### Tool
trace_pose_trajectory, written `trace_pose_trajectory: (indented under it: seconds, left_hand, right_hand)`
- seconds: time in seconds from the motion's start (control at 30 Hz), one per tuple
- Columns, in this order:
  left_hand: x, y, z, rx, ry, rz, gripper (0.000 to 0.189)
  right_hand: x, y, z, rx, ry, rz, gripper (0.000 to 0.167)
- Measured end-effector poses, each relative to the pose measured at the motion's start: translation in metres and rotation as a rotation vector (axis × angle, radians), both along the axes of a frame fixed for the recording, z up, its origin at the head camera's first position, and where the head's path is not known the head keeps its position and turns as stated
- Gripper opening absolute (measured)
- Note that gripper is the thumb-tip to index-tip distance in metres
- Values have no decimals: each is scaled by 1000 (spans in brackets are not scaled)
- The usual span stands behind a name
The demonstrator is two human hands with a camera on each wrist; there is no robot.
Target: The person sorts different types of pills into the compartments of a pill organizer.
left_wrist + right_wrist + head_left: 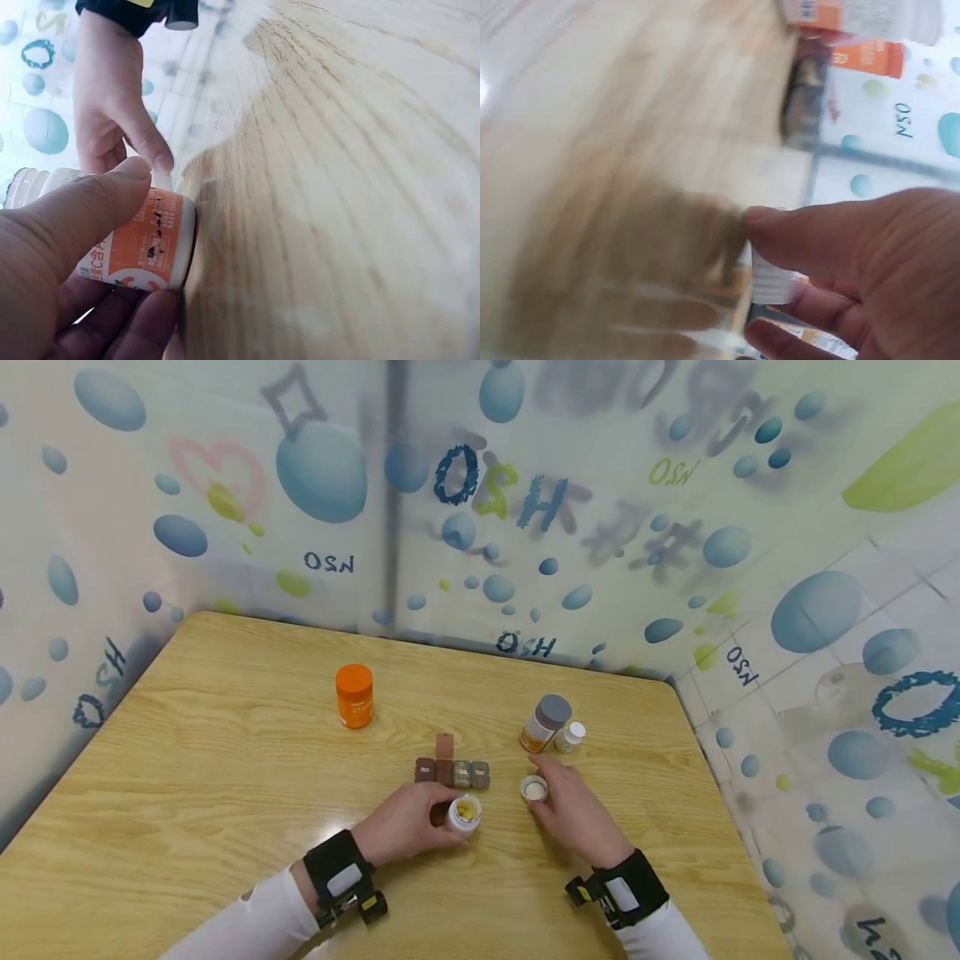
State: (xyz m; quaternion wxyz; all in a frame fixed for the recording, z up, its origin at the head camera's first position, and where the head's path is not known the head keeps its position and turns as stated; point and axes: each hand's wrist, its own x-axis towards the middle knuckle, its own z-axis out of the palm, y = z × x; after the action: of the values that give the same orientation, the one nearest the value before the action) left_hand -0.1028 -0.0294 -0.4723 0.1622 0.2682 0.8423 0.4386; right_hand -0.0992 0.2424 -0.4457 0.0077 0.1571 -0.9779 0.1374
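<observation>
My left hand (405,827) grips a small white bottle (464,815) without its lid, and yellow tablets show in its mouth. In the left wrist view an orange and white label (146,240) wraps the bottle, thumb on one side and fingers on the other. To the right, my right hand (576,814) pinches a white bottle cap (534,789), its hollow side up, at the tabletop. The right wrist view shows the thumb against the cap's ridged edge (769,283). Just beyond the left hand lies a brown pill organizer (462,774) with one compartment lid (445,746) flipped up.
A grey-lidded bottle (546,724) and a small white bottle (571,737) stand together beyond the right hand. Farther left is an orange jar (355,696). The wooden table (225,760) meets patterned curtains (450,577) at its back edge.
</observation>
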Motion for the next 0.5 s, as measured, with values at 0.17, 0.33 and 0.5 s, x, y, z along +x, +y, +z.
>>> trace_pose_trajectory:
  seconds: [0.17,0.33,0.5]
  left_hand:
    - [0,-1,1,-6,-14,5,53]
    - [0,0,1,-7,-12,2,53]
    - [1,0,1,-7,33,-9,57]
  right_hand:
    - [2,4,-5,27,12,-22,63]
    - [6,0,-3,31,6,-56,62]
    - [13,-17,6,-60,-8,23,61]
